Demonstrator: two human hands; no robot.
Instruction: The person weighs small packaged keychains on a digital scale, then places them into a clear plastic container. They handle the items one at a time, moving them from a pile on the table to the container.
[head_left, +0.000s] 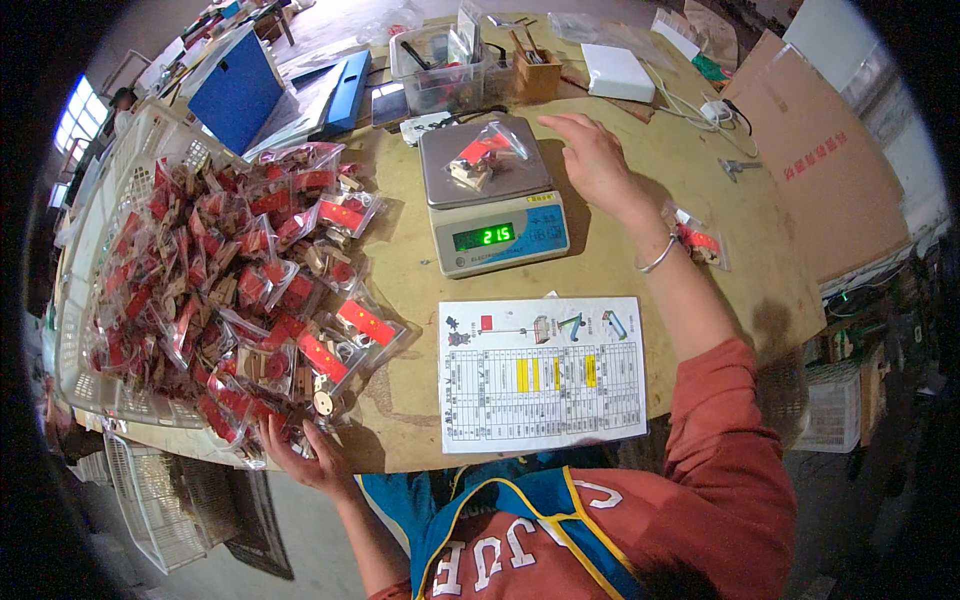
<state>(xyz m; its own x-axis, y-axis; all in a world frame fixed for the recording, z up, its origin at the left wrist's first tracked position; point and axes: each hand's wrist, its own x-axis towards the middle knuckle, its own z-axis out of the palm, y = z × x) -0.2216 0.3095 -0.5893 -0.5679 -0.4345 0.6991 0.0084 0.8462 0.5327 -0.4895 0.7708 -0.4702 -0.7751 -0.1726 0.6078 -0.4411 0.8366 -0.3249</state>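
My right hand (596, 161) hovers at the right edge of an electronic scale (495, 232), with its fingers extended and nothing in them. On the scale's steel pan (442, 184) lies one clear plastic bag (484, 154) of small wooden parts and a red flag piece with yellow stars. Green digits glow on the scale's display (484, 236). At the near edge of a large heap of similar bags (247, 255), my left hand (304, 454) touches bags with its fingers spread. The heap spills out of a tipped white plastic basket (75, 375) onto the table.
A printed sheet (544, 375) with drawings and a table lies before me. Another bag (697, 240) sits right of my forearm. Behind the scale stand a clear bin (442, 82), a wooden pen holder (536, 75) and a white box (616, 73). Cardboard (810, 157) leans at right.
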